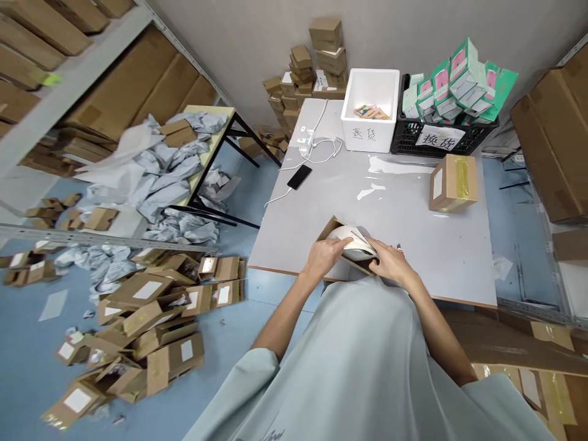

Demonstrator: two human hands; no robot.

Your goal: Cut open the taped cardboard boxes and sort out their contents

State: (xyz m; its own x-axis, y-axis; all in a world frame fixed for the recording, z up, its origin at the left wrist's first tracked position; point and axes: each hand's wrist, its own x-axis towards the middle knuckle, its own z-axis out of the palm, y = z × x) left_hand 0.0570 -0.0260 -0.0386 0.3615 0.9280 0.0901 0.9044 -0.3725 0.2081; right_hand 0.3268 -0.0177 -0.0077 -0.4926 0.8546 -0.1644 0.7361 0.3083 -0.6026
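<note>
Currently in hand: an open small box [334, 228] of brown cardboard, with a white packet [353, 236] lying in its mouth.
Where it sits: at the near edge of the table [413, 208], right in front of the person's body, with one flap standing up on the far left side.
Left hand [327, 254]: fingers curled narrow, pinching the left edge of the white packet where it meets the box wall.
Right hand [390, 262]: closed around the right side of the small box and bracing it. Its fingertips are hidden, so I cannot tell how deep they reach.
Doing it well: as I judge it, the right hand should pin the box flat on the table while the left works the packet evenly. Pulling on one corner may tear the soft wrapping or drag the box over the edge.
Watch the flap: it is best held clear of the opening so it cannot catch the packet.
Nearby: a phone [299, 177] on its cable, a taped box [454, 182] well apart to the right, a foam box [371, 131] and a black crate [408, 138] of green packs [459, 79] at the far edge.
Floor [27, 367]: many loose boxes [151, 318] lie to the left.
</note>
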